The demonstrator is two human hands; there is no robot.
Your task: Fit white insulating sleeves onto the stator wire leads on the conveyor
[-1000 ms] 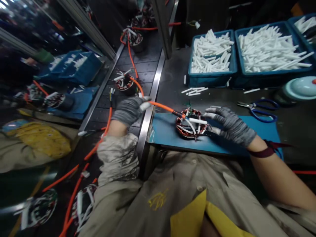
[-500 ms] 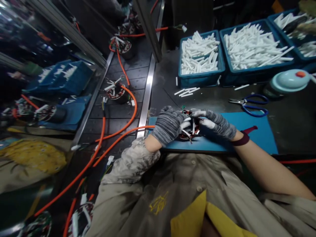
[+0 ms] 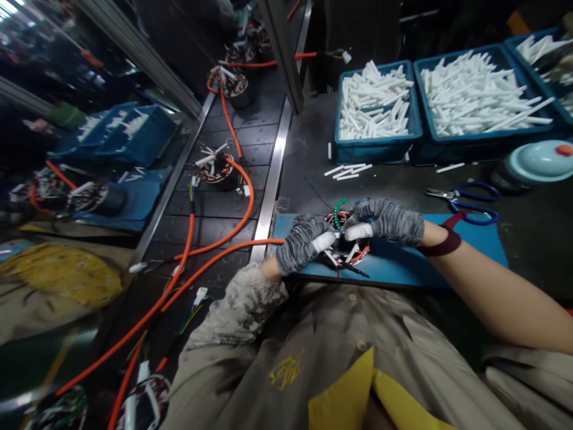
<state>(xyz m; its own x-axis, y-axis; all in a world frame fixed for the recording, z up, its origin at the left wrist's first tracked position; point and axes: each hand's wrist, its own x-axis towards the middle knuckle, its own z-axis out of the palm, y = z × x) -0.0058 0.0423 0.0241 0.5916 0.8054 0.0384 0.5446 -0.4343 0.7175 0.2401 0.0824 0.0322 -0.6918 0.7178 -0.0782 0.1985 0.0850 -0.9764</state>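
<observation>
Our left hand (image 3: 304, 243) and right hand (image 3: 385, 222) pinch a thin wire (image 3: 341, 233) (details blur) over the wound coil (image 3: 360, 253) on the blue mat (image 3: 421, 267); a tugged orange cable (image 3: 242, 244) could jerk it loose.

I hold left hand (image 3: 307, 242) gloved, fingers curled, thumb inward | right hand (image 3: 387, 224) gloved, bent, thumb facing its twin, tips close; grip unclear from here | left forearm (image 3: 248, 304) sleeved, angled inward | right forearm (image 3: 487, 286) bare, slanting in
</observation>
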